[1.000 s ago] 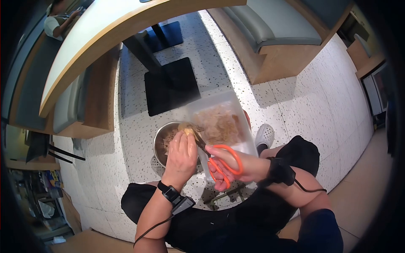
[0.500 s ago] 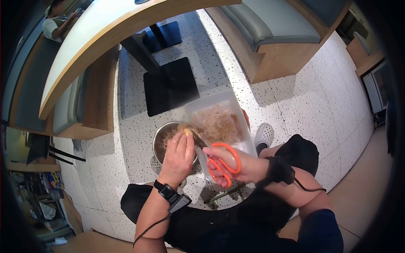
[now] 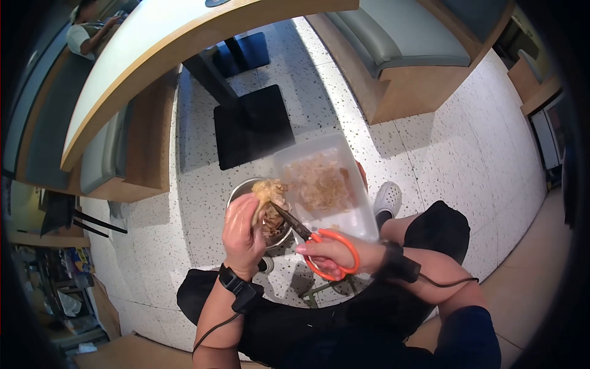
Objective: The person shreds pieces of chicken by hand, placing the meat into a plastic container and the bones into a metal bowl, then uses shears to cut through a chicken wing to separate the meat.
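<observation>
My left hand (image 3: 241,232) is closed on a yellowish piece of meat (image 3: 267,189), held up over a round metal bowl (image 3: 286,238). Orange-handled scissors (image 3: 302,230) are in my right hand (image 3: 337,251), its fingers through the loops. Their dark blades point up and left, with the tips right at the lower edge of the meat. Brownish shreds (image 3: 274,226) lie inside the bowl, partly hidden by my left hand. Beside the bowl on the right, a translucent plastic tub (image 3: 350,222) holds a layer of pale, thin pieces (image 3: 322,184).
A curved table edge (image 3: 184,42) spans the upper left, above a black table base (image 3: 255,126). Padded benches (image 3: 424,37) stand on both sides. My shoe (image 3: 388,200) is on the speckled floor right of the tub. Another person (image 3: 85,37) is at the far upper left.
My left hand has shifted slightly left and turned, so more of the meat shows. The scissors have moved a little down and right, and their blades are now in plain view.
</observation>
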The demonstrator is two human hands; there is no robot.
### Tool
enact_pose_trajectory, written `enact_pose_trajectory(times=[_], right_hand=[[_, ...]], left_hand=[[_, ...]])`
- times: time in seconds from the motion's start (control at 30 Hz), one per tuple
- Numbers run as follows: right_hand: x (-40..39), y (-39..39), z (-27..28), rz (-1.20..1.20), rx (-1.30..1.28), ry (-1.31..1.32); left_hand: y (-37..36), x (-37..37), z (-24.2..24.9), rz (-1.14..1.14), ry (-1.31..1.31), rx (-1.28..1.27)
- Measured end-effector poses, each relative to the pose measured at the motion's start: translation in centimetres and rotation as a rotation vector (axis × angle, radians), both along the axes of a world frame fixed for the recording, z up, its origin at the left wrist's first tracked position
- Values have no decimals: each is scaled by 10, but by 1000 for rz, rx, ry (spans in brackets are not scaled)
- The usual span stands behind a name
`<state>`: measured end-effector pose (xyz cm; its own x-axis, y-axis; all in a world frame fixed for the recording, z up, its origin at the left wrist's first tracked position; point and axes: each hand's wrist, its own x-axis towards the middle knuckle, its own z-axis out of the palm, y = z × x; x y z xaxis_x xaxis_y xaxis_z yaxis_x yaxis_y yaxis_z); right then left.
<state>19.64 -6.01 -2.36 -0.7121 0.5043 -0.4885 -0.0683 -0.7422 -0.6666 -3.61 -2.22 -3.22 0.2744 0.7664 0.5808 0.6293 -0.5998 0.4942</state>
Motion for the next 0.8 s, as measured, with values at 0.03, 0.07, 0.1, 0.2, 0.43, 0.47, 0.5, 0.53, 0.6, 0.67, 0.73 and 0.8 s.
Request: enact_pose_trajectory(times=[0.03,0.07,0.1,0.2,0.43,0.47,0.5,0.53,0.6,0.67,0.73,0.8], right_hand=[[-2,0,-5,6,-54,58],[-3,0,-8,12,-108,115],[-6,-1,-7,14,-107,114],[-15,-1,-4,-76,-108,-70],[-25,2,-3,-120,250,-421],[-26,3,-5,-128,270,-438],[-27,3,-8,-125,273,-440],[-27,4,-11,-136,298,-436],[-28,6,-12,-147,324,-434],[-28,10,-10,-167,292,-410],[-30,11,-8,-182,257,-395],[-30,12,-6,-193,222,-378]], left_hand=[[0,1,-1,15,-20,-30],[0,2,-3,29,-41,-59],[2,1,-4,31,-42,-57],[7,3,-10,-43,230,124],[5,24,-6,-25,287,104],[7,24,-6,-35,274,116],[8,25,-7,-45,261,127],[8,25,-7,-42,259,128],[9,26,-8,-58,249,122],[10,29,-6,-58,259,121],[10,31,-4,-55,269,117],[10,32,0,-50,255,131]])
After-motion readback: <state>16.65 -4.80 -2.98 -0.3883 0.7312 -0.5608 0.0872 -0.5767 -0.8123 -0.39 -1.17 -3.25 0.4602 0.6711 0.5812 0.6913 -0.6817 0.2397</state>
